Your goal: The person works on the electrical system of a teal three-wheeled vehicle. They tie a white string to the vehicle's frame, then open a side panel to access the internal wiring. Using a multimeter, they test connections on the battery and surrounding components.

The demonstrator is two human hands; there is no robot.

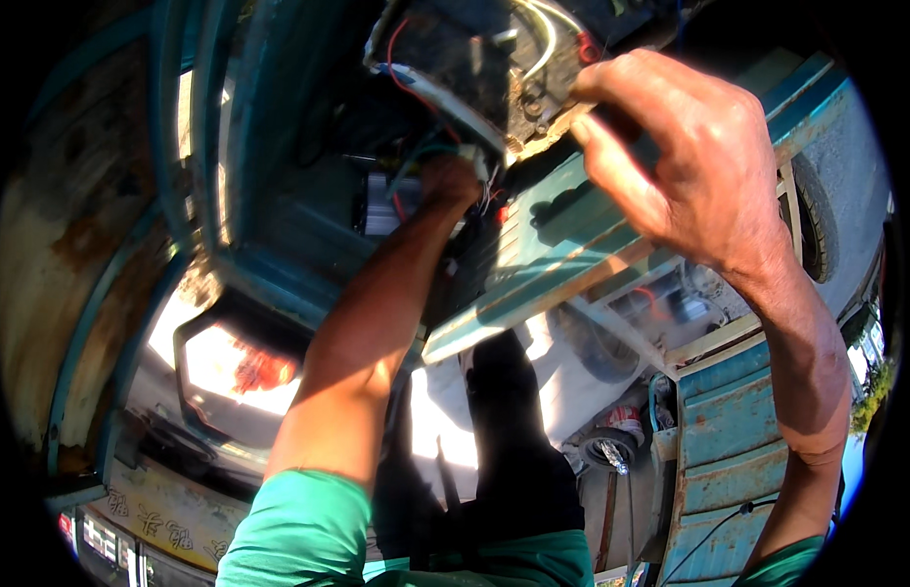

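Note:
My left hand (450, 181) reaches down into a shadowed teal metal compartment, its fingers curled among thin wires beside a white connector (469, 154). What it grips is hidden. Close by on the left lies a silver finned metal box (381, 203), with a red wire near it. My right hand (694, 147) is raised higher, thumb and forefinger at the ragged brown edge of a dark, dirt-covered panel (474, 73); it seems to pinch that edge. White cables (543, 34) and a red terminal cover (587, 47) are just above those fingertips.
A teal metal rail (533, 293) crosses in front of the compartment. Rusty teal slats (729, 421) extend at lower right, near a tyre (815, 220). Left stand teal frame posts (215, 127) and a stained panel (73, 274). A small wheel (606, 448) sits low, right of my legs.

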